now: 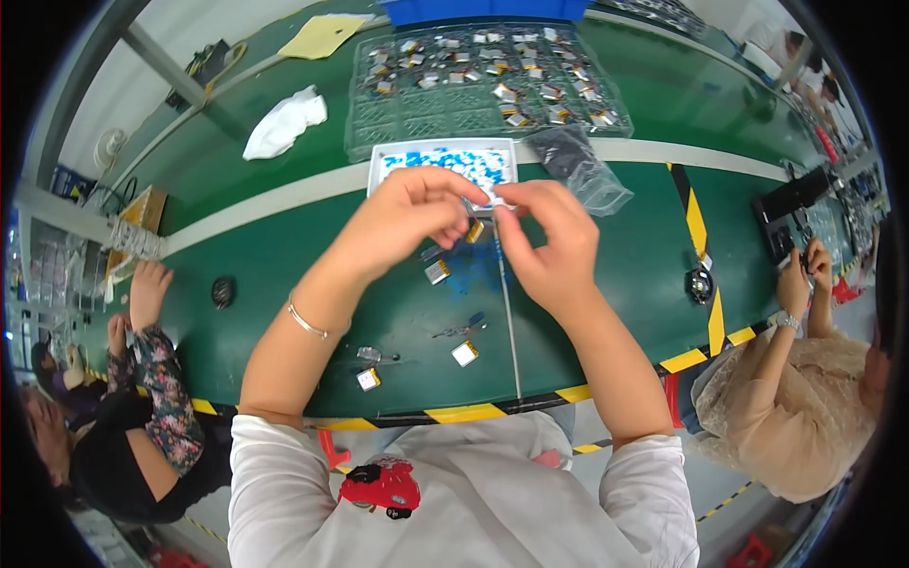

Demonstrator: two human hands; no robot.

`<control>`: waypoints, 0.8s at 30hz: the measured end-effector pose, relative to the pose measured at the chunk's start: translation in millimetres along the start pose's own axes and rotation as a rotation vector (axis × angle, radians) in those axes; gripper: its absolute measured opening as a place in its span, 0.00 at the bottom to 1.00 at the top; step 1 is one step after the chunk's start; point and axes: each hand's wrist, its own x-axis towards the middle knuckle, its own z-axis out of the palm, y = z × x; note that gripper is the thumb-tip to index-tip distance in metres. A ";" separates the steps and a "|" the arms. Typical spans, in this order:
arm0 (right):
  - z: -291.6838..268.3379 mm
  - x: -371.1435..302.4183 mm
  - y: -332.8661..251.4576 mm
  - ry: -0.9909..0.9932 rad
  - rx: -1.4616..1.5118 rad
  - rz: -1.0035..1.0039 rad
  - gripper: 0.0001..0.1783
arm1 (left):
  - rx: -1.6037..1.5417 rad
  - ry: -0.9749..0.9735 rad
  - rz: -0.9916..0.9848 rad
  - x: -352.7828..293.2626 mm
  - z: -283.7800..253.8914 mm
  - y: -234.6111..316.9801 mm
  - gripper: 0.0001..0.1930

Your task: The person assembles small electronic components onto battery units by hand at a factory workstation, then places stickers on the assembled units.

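My left hand and my right hand meet over the near edge of a white box of small blue and white pieces. Fingers of both are pinched, with a small white piece between their tips. Just under my left fingers hangs a small silver battery with a yellow end; its wires run up into that hand. Another wired battery lies below on the green table. Closer to me are two more, a left battery and a right battery, each beside a small wired part.
A clear compartment tray with many wired batteries stands beyond the box. Near it lie a white cloth, a yellow sheet and a plastic bag with dark contents. A thin rod crosses the table. Co-workers sit on both sides.
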 end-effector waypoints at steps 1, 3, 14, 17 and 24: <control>1.2 0.7 -4.8 0.003 0.019 -0.015 0.09 | -0.032 0.003 0.029 -10.7 2.8 -3.9 0.13; 3.4 -0.4 -12.8 -0.024 0.061 -0.034 0.08 | -0.076 0.046 0.057 -27.1 8.6 -8.0 0.13; 6.2 -8.5 -16.8 -0.235 0.295 0.220 0.07 | 0.015 0.037 0.196 -40.6 2.8 -18.5 0.10; 4.3 -7.3 -13.8 -0.204 0.287 0.269 0.06 | -0.059 0.006 0.160 -39.8 1.0 -18.9 0.10; 3.7 -1.0 -19.3 -0.190 -0.003 -0.185 0.09 | -0.001 -0.042 0.083 -39.0 -1.4 -18.7 0.10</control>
